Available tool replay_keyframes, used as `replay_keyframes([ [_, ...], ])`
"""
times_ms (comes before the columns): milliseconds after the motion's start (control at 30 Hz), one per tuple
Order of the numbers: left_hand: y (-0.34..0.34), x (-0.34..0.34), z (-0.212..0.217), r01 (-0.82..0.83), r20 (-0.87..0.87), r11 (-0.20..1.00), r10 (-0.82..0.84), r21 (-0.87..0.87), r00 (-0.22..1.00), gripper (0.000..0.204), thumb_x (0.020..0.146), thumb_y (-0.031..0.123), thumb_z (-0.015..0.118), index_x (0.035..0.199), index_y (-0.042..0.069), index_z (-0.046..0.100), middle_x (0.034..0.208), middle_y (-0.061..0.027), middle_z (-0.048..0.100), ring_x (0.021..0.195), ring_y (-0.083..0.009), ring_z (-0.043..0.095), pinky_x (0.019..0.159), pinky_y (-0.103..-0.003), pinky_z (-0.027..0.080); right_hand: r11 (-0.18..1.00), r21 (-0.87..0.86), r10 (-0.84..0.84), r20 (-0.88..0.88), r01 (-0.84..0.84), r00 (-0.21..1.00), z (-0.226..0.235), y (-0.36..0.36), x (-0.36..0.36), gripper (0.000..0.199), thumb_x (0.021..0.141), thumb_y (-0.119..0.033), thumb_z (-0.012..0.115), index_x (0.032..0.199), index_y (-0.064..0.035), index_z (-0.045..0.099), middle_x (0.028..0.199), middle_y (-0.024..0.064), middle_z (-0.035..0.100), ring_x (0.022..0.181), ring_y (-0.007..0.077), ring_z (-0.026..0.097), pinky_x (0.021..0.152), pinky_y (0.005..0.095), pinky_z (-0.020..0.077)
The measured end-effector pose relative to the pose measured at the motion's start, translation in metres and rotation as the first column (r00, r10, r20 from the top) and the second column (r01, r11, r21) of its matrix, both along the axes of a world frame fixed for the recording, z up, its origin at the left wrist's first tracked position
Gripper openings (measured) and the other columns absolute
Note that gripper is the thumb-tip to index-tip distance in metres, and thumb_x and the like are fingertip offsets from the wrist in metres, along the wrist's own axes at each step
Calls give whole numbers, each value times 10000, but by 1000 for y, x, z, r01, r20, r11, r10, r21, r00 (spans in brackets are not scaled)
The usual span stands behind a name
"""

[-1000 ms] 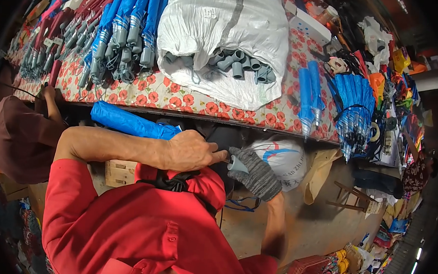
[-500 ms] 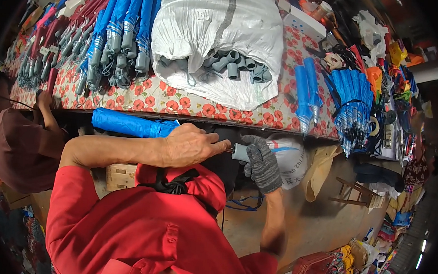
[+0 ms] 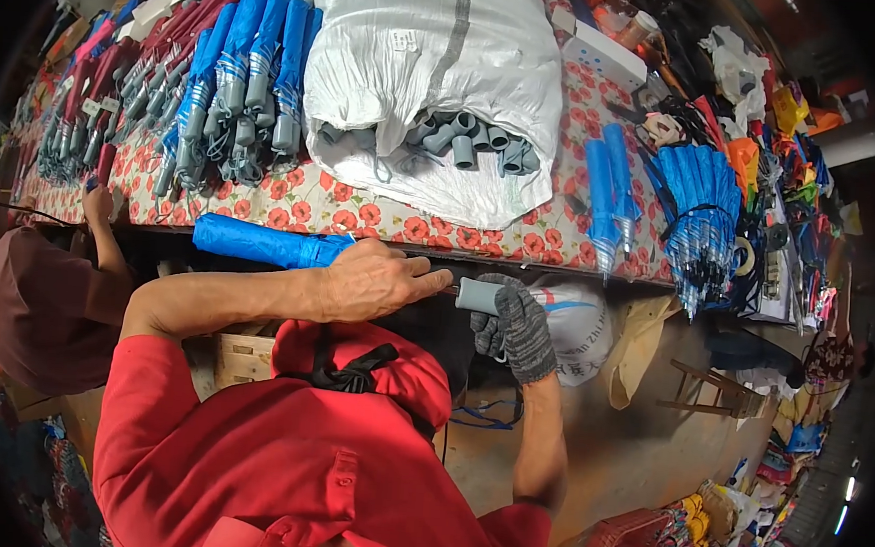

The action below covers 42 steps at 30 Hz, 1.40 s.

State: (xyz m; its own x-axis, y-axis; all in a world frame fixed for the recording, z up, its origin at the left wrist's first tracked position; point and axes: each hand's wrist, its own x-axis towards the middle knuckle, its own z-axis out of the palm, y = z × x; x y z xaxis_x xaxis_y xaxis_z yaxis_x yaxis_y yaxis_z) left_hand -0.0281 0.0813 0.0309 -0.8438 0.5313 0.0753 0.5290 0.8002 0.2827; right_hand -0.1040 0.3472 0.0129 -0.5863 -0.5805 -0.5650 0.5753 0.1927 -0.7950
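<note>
In front of the floral-covered table [image 3: 291,204], my left hand [image 3: 372,282] stayed closed around the folded blue umbrella [image 3: 264,242] while my gloved right hand [image 3: 520,331], fingers curled around the grey handle [image 3: 478,296], turned it from tilted to level, aligning it with the shaft [image 3: 452,290].

Dark lettering [image 3: 581,351] is showing on a white bag [image 3: 590,323] right of centre; an unreadable label [image 3: 404,41] is sitting on the upper-centre sack [image 3: 515,63].

Before you: table [image 3: 346,213] in red-flowered cloth, near edge crossing your view. Off its near right corner: wooden stool [image 3: 742,400], brownish floor [image 3: 597,449]. Far to your right: white light tubes [image 3: 841,519], lit, surroundings dim.
</note>
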Motion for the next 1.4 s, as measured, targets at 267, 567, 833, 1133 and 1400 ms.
replay_keyframes([
  [267, 1, 0, -2, -68, -8, 996, 69, 63, 998, 319, 949, 254, 582, 1230, 107, 617, 829, -52, 621, 681, -235, 674, 479, -384, 518, 991, 113, 6, -583, 73, 812, -9, -12, 6, 307, 992, -247, 611, 1210, -32, 626, 1027, 109, 675, 730, 143, 660, 620, 256, 548],
  [567, -2, -3, -6, -51, -65, 987, 61, 149, 996, 317, 930, 212, 604, 1230, 110, 613, 846, -50, 620, 660, -227, 670, 486, -377, 525, 999, 43, 22, -827, 25, 562, -10, -3, -1, 334, 945, -115, 672, 1256, -24, 588, 955, 97, 689, 714, 141, 664, 650, 275, 542],
  [833, -4, 4, -13, -76, -93, 993, 85, 93, 992, 337, 910, 215, 607, 1227, 102, 621, 711, -46, 594, 608, -209, 654, 446, -378, 469, 987, -32, -160, -98, 157, 982, -17, -13, 1, 298, 971, -206, 654, 1181, -9, 577, 793, 129, 682, 591, 178, 674, 510, 290, 522],
  [1133, -5, 8, -24, -45, -112, 999, 44, -12, 993, 407, 888, 189, 586, 1288, 112, 582, 804, -37, 567, 677, -201, 653, 510, -368, 493, 979, 199, -33, -16, 36, 999, -11, -20, -3, 301, 999, -339, 599, 1067, -47, 585, 693, 113, 655, 467, 172, 614, 408, 275, 457],
  [1400, -13, 4, -14, 1, -42, 1000, -1, -3, 999, 577, 794, 223, 699, 1332, 87, 543, 921, -65, 601, 737, -234, 676, 590, -389, 537, 984, 150, 123, -193, -94, 973, -3, -14, -5, 335, 1017, -365, 563, 1110, -48, 612, 767, 107, 667, 598, 122, 647, 497, 246, 493],
])
